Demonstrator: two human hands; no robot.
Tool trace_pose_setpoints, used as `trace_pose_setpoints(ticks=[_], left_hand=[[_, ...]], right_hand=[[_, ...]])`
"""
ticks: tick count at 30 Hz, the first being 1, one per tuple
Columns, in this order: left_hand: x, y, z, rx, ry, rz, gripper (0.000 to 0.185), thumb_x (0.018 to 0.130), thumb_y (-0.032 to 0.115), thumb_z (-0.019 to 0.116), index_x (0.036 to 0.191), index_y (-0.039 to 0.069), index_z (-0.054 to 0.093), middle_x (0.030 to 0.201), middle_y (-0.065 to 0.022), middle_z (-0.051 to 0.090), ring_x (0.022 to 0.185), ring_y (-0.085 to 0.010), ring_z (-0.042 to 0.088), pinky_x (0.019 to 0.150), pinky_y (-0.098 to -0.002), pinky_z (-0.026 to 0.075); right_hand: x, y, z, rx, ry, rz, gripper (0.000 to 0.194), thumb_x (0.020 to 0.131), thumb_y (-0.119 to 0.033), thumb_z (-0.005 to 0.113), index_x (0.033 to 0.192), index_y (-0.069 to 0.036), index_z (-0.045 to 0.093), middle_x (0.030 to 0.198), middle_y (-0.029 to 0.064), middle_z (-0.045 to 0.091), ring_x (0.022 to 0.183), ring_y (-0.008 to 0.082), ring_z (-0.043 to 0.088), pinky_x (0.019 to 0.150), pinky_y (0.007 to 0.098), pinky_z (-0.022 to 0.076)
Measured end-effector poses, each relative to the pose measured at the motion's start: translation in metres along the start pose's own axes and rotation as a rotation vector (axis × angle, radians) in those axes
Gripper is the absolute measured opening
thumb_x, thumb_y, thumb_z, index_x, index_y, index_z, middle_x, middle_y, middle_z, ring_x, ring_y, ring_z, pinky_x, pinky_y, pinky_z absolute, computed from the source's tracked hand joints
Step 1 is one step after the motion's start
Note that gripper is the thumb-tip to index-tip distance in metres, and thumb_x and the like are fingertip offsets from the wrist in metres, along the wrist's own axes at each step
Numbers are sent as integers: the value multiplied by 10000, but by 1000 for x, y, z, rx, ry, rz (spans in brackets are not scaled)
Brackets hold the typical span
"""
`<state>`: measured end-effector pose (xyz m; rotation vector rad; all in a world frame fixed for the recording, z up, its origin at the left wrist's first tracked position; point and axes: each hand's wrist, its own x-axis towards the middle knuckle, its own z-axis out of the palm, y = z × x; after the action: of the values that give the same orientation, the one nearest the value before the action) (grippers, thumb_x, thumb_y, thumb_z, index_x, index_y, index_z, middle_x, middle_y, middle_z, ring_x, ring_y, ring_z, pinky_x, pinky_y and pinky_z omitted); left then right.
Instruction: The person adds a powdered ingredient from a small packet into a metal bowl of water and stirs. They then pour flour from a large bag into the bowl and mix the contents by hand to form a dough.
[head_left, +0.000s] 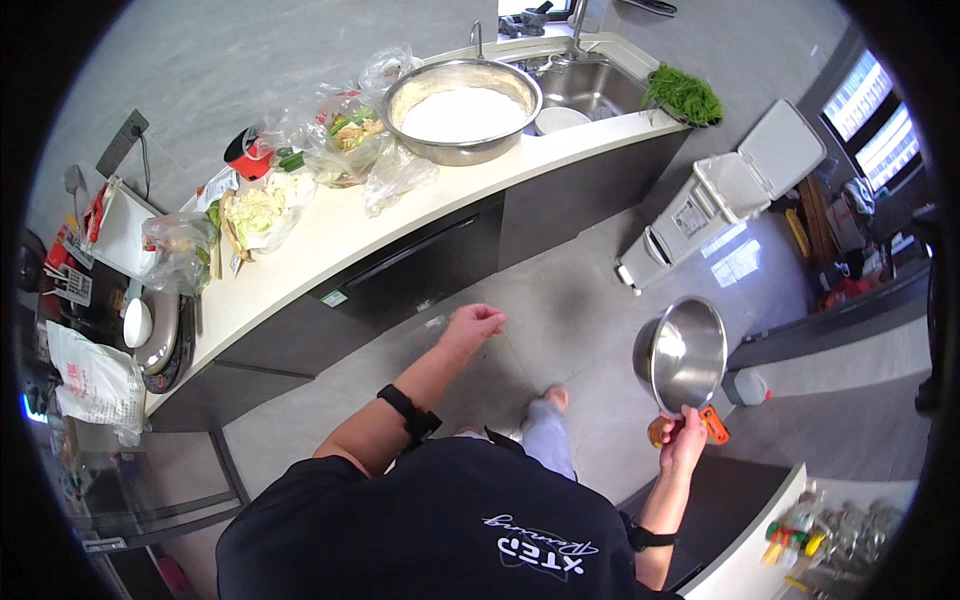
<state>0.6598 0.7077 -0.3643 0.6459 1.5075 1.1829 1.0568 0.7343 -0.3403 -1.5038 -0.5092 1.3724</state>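
At the right, my right hand (684, 441) grips the rim of a stainless steel mixing bowl (686, 352). The bowl is tilted on its side, its shiny inside facing me, and nothing shows in it. My left hand (478, 328) hangs above the floor in front of the counter, fingers curled together, with nothing visible in them. On the counter ahead, a large steel basin (461, 154) holds a white mass, overexposed so its texture cannot be told.
A sink (600, 86) with a white bowl (561, 120) lies beyond the basin; leafy greens (682, 94) sit at its right. Bagged vegetables (262, 210) and an induction cooker (169, 367) line the left counter. Grey bins (690, 202) and a plastic jug (746, 388) stand at right.
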Motion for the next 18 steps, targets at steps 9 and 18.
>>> trace_pose_setpoints(ticks=[9, 18], left_hand=[[113, 60, 30, -497, 356, 12, 180, 925, 242, 597, 970, 70, 567, 888, -56, 643, 743, -129, 627, 688, -269, 537], [221, 135, 34, -702, 535, 145, 252, 942, 222, 565, 1089, 25, 511, 988, -93, 602, 861, -175, 624, 770, -302, 542]], right_hand=[[222, -101, 153, -155, -404, 4, 153, 851, -152, 551, 770, -22, 540, 657, 127, 628, 413, 124, 505, 333, 220, 353], [366, -195, 381, -316, -731, -73, 172, 867, -156, 512, 786, -11, 554, 698, 166, 650, 439, 118, 523, 344, 218, 355]])
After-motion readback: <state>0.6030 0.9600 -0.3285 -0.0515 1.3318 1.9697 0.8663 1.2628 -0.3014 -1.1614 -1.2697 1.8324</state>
